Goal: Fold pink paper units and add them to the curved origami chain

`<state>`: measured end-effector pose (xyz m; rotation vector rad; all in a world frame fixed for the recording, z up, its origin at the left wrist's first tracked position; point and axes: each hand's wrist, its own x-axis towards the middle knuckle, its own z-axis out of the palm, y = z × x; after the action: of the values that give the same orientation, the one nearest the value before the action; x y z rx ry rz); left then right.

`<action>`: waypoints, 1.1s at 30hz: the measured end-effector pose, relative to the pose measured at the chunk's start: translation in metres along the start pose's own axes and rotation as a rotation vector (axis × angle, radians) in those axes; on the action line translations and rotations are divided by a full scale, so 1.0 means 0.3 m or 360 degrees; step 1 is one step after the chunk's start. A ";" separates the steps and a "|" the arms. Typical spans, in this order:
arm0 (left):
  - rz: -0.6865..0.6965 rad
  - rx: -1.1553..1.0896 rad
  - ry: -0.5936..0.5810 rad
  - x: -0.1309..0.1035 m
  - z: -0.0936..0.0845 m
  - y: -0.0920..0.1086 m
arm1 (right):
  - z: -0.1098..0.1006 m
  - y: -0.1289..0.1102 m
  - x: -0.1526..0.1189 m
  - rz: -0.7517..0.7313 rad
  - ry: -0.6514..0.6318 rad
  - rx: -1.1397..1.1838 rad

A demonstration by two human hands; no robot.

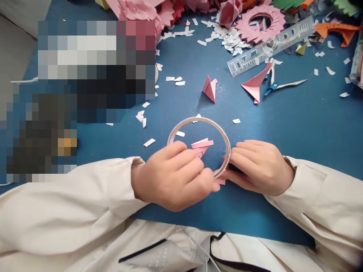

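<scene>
A thin, pale roll of tape stands tilted between my hands. My left hand is closed on its lower near side, the fingertips partly hidden. My right hand is closed at the roll's right edge, pinching a pink folded paper piece that is mostly covered by fingers. Through the ring, another part of pink folded paper shows beside my left fingers; whether it joins the pinched piece is hidden. Beyond the roll, a small pink folded piece stands on the blue table.
Farther right lie another pink folded piece, scissors with blue parts and a clear stencil ruler. A pink paper wreath and crumpled pink paper sit at the back. White paper scraps are scattered about. The left side is pixelated.
</scene>
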<state>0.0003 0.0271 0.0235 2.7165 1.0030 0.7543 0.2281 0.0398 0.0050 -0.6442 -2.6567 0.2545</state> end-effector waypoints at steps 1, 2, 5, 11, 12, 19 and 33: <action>0.0302 0.0121 -0.0023 0.002 0.012 0.002 | 0.000 0.001 -0.002 -0.0013 0.0000 -0.0009; 0.0381 0.0252 -0.0052 0.003 0.024 0.000 | -0.001 0.000 -0.003 -0.0023 0.0014 -0.0017; 0.0419 0.0319 -0.0148 -0.003 0.050 -0.014 | -0.003 -0.004 -0.008 -0.0002 0.0117 -0.0041; 0.0336 0.0169 -0.0245 -0.014 0.040 -0.025 | -0.009 -0.006 -0.005 -0.0038 0.0116 -0.0125; 0.0319 0.0161 -0.0231 -0.015 0.038 -0.025 | -0.011 -0.004 -0.005 -0.0072 0.0089 -0.0132; 0.0208 0.0145 -0.0138 -0.025 0.036 -0.032 | -0.021 0.007 -0.010 -0.0224 0.0048 -0.0120; 0.0279 0.0202 -0.0162 -0.022 0.031 -0.035 | -0.025 -0.016 -0.010 -0.0034 0.0138 0.0022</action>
<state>-0.0051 0.0312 0.0095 2.9485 0.8257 0.5889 0.2318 0.0348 0.0120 -0.6079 -2.5753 0.2336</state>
